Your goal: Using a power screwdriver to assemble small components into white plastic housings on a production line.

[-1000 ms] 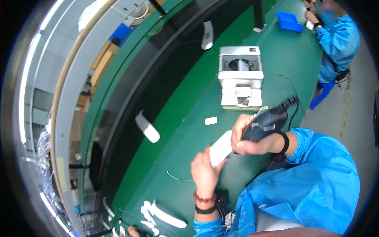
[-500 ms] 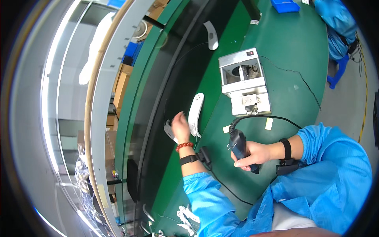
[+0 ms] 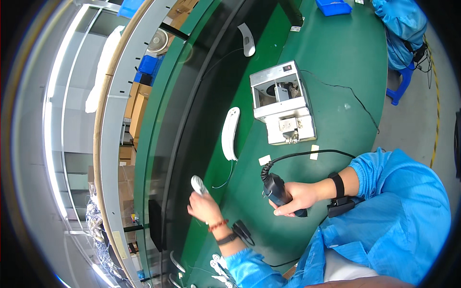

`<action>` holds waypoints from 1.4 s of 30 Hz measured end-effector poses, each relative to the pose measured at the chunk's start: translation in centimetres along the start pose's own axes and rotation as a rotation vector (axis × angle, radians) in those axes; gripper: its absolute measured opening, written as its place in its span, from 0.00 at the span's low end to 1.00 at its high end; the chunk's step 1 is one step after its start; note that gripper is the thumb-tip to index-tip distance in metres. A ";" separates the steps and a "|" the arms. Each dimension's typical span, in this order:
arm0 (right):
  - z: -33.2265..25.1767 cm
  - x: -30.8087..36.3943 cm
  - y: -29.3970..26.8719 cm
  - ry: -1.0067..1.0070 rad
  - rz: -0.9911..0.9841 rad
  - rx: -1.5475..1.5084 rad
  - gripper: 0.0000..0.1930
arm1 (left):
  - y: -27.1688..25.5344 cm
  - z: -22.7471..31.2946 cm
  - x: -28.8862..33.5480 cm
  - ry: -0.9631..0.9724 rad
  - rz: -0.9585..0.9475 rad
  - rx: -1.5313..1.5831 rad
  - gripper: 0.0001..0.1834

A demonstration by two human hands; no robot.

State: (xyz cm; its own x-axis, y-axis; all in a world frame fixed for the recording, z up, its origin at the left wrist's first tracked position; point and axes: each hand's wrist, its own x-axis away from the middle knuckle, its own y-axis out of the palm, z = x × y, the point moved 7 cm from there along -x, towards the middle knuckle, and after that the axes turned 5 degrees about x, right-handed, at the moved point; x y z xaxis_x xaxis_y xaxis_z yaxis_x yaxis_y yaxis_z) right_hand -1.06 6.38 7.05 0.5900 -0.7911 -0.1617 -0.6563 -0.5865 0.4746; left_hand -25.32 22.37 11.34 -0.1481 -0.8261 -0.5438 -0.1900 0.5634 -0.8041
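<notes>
My left hand (image 3: 204, 207) is over the dark belt, its fingers closed on one end of a pale curved plastic piece (image 3: 197, 184). The hand hides the rest of that piece. My right hand (image 3: 298, 197) is wrapped round a black electric screwdriver (image 3: 275, 188) with a coiled cord at its upper end, above the green table (image 3: 331, 192). A longer white curved shell (image 3: 230, 134) lies at the belt's green border, beyond my left hand, with a thin wire (image 3: 228, 177) trailing from its near end.
A silver metal box-shaped screw feeder (image 3: 283, 103) stands on the table ahead of my right hand. Another curved piece (image 3: 247, 41) lies farther up the belt. Several white parts (image 3: 220, 268) lie at the bottom. A blue tray (image 3: 333, 7) sits at the far end.
My left hand has come nearer, away from the white shell, and carries the pale curved piece. My right hand keeps its grip on the screwdriver. The whole view has shifted slightly.
</notes>
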 end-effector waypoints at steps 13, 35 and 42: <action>-7.7 1.9 -1.4 -0.265 0.145 0.125 0.10 | -9.3 10.7 15.7 0.090 -0.613 0.730 0.15; -17.0 1.0 -8.0 -0.539 0.652 0.798 0.07 | -9.5 14.5 16.7 0.156 -0.347 0.788 0.36; -16.4 0.7 -8.5 -0.539 0.640 0.788 0.07 | -9.4 14.5 16.6 0.160 -0.348 0.783 0.35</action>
State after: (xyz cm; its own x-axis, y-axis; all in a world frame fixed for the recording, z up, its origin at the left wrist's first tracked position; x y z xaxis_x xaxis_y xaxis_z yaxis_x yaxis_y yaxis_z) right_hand 12.66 13.64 17.14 -0.1111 -0.8435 -0.5255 -0.9872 0.1544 -0.0390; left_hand -11.93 3.12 6.36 -0.3511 -0.9041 -0.2436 0.4637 0.0581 -0.8841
